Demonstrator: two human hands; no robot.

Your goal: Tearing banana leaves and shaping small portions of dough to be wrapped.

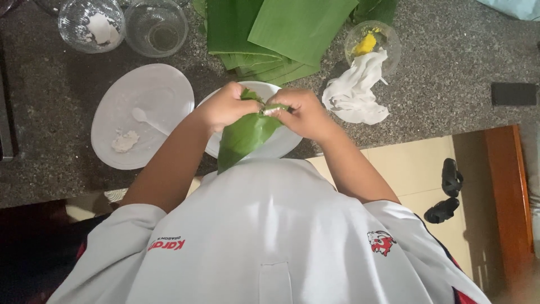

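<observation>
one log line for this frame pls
left hand: holds leaf cone | right hand: pinches cone top | under: white plate | counter

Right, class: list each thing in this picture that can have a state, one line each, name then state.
left hand: fingers shut on the leaf cone
right hand: fingers pinching the cone's top edge
leaf cone: folded, point towards the person
leaf stack: flat, unfolded
white plate: holds a spoon and a white lump
glass bowl: empty
white cloth: crumpled
</observation>
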